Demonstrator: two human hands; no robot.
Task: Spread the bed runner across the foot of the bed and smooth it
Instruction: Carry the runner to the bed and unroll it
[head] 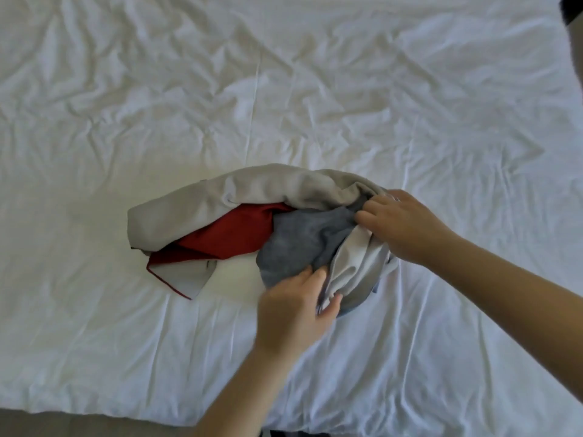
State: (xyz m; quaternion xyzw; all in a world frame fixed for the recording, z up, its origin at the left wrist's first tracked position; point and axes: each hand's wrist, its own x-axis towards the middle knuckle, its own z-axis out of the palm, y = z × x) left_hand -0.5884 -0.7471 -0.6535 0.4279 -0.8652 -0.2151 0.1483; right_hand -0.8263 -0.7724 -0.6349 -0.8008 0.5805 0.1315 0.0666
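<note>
The bed runner [252, 197] lies bunched in a heap on the white bed [284, 89], near the middle of the view. Beige, dark red and blue-grey parts of it show. My left hand [296, 304] grips the near edge of the heap, fingers and thumb curled round a pale fold. My right hand [400, 225] pinches the fabric at the heap's right end, fingers tucked into the folds.
The white bed cover is heavily wrinkled all over. Its near edge [94, 414] runs along the bottom left, with a strip of beige floor [47, 427] below it. A dark object [572, 7] shows at the top right corner.
</note>
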